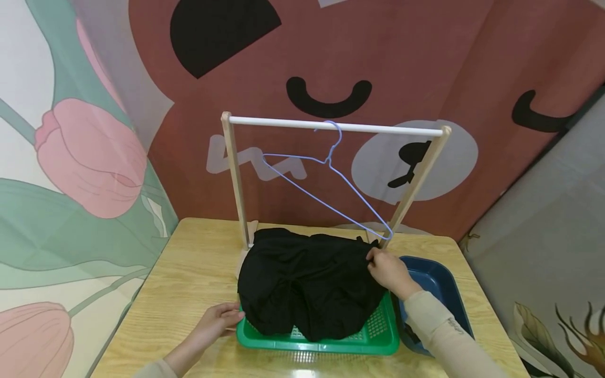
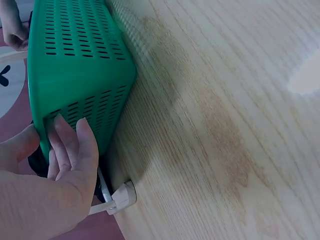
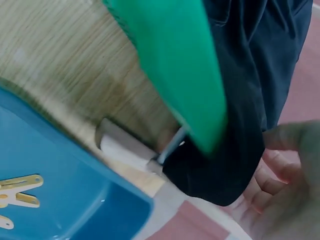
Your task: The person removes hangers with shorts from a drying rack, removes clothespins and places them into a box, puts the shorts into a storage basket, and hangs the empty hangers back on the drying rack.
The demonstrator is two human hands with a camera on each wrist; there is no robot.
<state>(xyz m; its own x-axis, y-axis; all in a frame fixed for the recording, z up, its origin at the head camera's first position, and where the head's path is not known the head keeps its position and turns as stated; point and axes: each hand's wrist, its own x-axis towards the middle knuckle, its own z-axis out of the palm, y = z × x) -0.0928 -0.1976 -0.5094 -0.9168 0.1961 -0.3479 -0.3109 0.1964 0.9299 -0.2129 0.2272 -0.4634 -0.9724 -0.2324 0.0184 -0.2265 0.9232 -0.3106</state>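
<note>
Black shorts [image 1: 312, 283], as they appear, lie spread over a green plastic basket [image 1: 321, 346] on the table. At the basket's left end, my left hand [image 1: 212, 326] grips the rim; the left wrist view shows the thumb on one side of the wall and the fingers [image 2: 85, 142] against the slotted outside. My right hand [image 1: 389, 270] pinches the upper right corner of the shorts, with the thumb [image 3: 285, 136] on the cloth and the other fingers partly hidden behind it. Above the shorts, a blue-purple hanger [image 1: 331, 160] hangs bare on a white rail [image 1: 283, 123].
Wooden posts [image 1: 236, 184] carry the rail at the back of the table [image 1: 189, 273]. A blue tray [image 1: 437, 283] stands right of the basket, under my right forearm; yellow-white clothes pegs [image 3: 22, 189] lie in it. A printed curtain [image 1: 416, 63] hangs behind.
</note>
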